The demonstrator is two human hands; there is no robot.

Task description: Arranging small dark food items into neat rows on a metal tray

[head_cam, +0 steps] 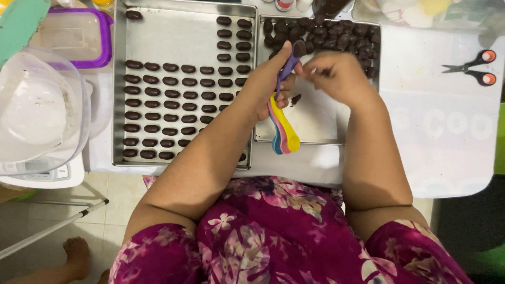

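White worktop (447, 131), two trays. Our left hand (265, 84) grips measuring spoons (284, 126), purple one up w/ dough; right hand (336, 73) fingers pinched together at it, shaping pieces.

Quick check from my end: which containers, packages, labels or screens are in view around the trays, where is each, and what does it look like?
Storage box: top left, beside the left tray; clear, rectangular, purple rim.
Kitchen scale: left edge, white, small display strip on its front, clear bowl on top.
White mat: right, under the scissors; faint pale lettering.
Bottles or jars: top edge, cut off, too little showing to describe.
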